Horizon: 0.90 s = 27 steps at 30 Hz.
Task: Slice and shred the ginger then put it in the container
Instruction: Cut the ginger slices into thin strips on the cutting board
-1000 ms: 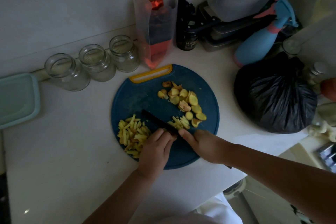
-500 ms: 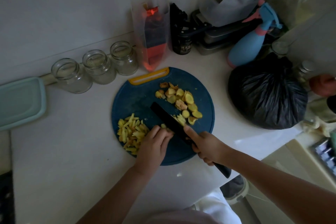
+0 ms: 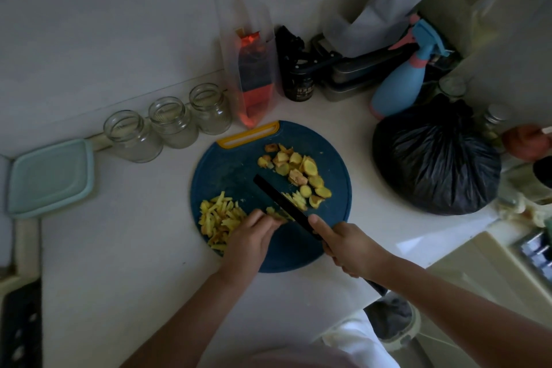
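Note:
A round blue cutting board (image 3: 239, 167) with a yellow handle lies on the white counter. Ginger slices (image 3: 295, 167) are heaped on its right side and a pile of ginger shreds (image 3: 219, 212) lies at its left. My left hand (image 3: 254, 236) pins a small stack of ginger slices (image 3: 276, 213) with curled fingertips. My right hand (image 3: 349, 245) grips a black knife (image 3: 280, 202), whose blade crosses the board diagonally right beside my left fingertips. More cut strips (image 3: 295, 199) lie just right of the blade.
Three glass jars (image 3: 173, 122) stand in a row behind the board, and a teal-lidded container (image 3: 49, 178) sits at far left. A black plastic bag (image 3: 436, 164), a blue spray bottle (image 3: 403, 81), a dark bottle (image 3: 298, 81) and a clear bag (image 3: 251, 69) crowd the back right.
The knife blade has lifted off the cut strips and shifted left, closer to my left fingertips. My left hand stays on the small ginger stack.

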Motion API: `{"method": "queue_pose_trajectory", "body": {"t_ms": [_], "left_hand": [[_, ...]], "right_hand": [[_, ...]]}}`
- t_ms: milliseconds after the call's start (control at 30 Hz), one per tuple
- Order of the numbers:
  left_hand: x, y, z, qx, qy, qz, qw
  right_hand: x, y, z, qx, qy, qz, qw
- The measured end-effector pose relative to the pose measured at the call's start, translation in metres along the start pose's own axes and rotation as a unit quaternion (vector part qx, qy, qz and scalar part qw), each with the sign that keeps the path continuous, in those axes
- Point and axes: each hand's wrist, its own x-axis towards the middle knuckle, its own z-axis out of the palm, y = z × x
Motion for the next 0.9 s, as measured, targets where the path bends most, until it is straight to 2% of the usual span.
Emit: {"method": "queue_pose_trajectory", "body": {"t_ms": [367, 667, 900], "left_hand": [[0.001, 0.005, -0.003, 0.003, -0.004, -0.007, 1.0], [0.004, -0.007, -0.005, 0.039, -0.04, 0.065, 0.996], [0.008, -0.005, -0.006, 0.074, -0.046, 0.084, 0.993]], "right_hand": [[0.0, 0.016, 0.013, -0.02, -0.005, -0.049, 0.999], [0.001, 0.018, 0.015, -0.073, 0.005, -0.083, 0.994], [-0.002, 0.011, 0.02, -0.116, 0.02, -0.076, 0.99]]}}
